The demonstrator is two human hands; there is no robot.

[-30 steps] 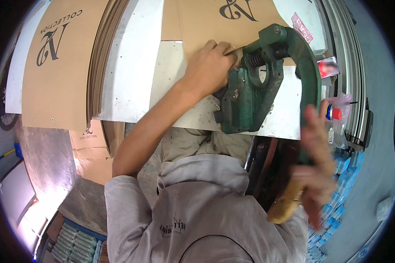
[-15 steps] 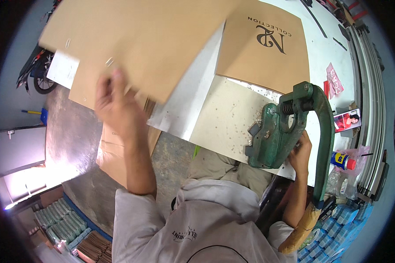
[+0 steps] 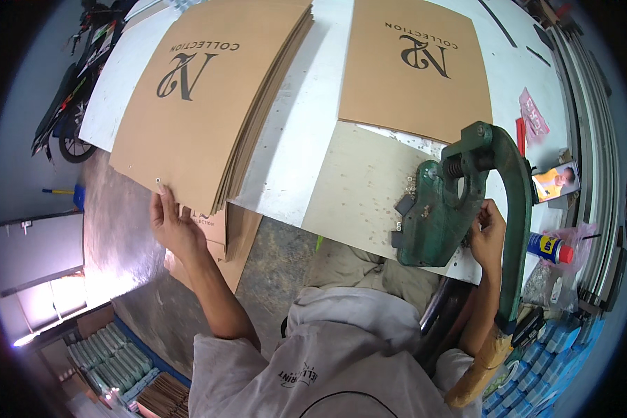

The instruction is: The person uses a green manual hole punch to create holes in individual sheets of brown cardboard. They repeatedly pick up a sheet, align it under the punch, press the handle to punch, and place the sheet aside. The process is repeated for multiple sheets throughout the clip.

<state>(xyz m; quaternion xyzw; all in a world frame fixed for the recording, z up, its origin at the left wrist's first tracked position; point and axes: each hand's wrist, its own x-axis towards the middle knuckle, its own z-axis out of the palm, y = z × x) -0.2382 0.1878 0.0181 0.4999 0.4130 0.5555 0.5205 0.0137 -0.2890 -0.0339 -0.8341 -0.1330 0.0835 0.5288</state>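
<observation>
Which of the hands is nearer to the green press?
Right. The right hand is beside the green press; the left hand is farther left, at the near edge of the cardboard stack.

White table (image 3: pixel 285 153); reference, the green press (image 3: pixel 428 226), which stands at the near edge on a beige board (image 3: pixel 348 195) that extends to its left. Well left of the press, a stack of printed brown sheets (image 3: pixel 202 132) overhangs the near edge. Beyond the press: a flat printed brown sheet (image 3: pixel 383 87); farther right, a pink plastic piece (image 3: pixel 533 115).
</observation>
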